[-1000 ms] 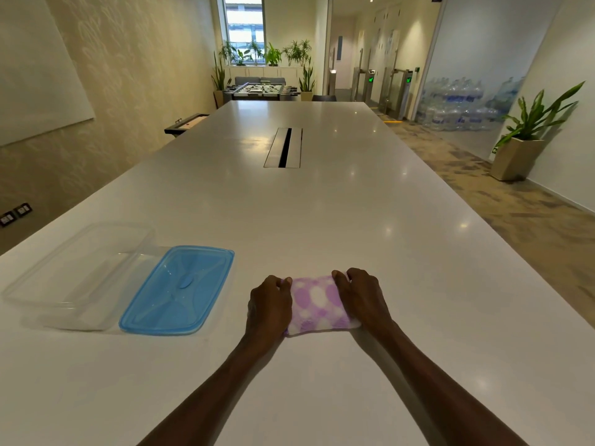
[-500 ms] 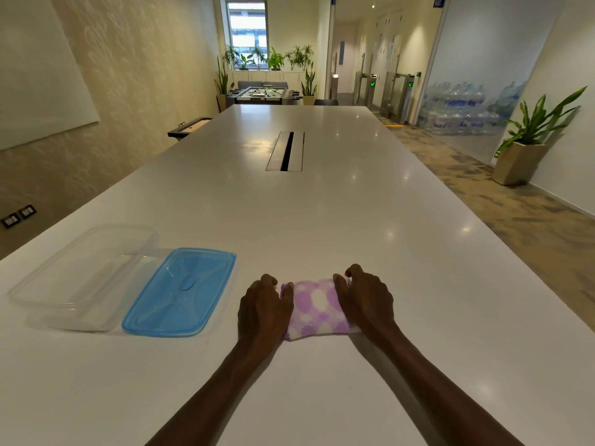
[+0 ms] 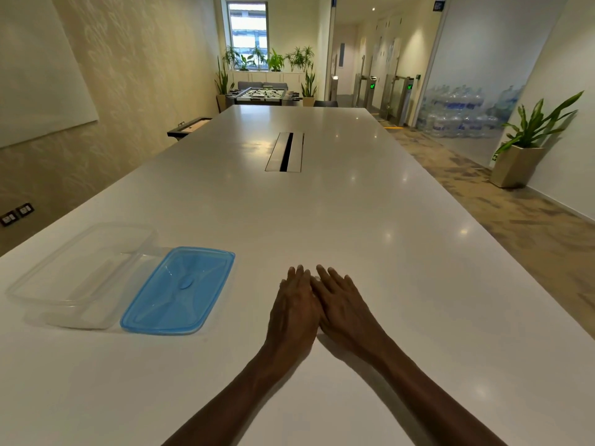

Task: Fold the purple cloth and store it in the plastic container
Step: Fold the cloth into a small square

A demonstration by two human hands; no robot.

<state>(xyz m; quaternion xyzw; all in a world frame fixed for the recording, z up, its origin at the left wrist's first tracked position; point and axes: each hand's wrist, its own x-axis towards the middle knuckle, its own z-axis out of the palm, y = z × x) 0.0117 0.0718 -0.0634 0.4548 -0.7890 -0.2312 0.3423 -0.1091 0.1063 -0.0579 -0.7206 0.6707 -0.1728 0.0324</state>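
Note:
My left hand (image 3: 294,307) and my right hand (image 3: 341,304) lie flat, palms down, side by side and touching at the near middle of the white table (image 3: 354,220). Their fingers are stretched out. The folded purple cloth is hidden under them, and no clear part of it shows. The clear plastic container (image 3: 48,275) stands uncovered at the near left of the table. Its blue lid (image 3: 180,291) lies flat on the table against the container's right side, about a hand's width left of my left hand.
A cable slot (image 3: 285,151) is set into the table's middle, farther away. The table's right edge runs along a carpeted floor with a potted plant (image 3: 515,165). A wall stands beyond the left edge.
My hands were at the left and right ends of the folded cloth with it showing between them. They have come together and now lie flat on top, covering it.

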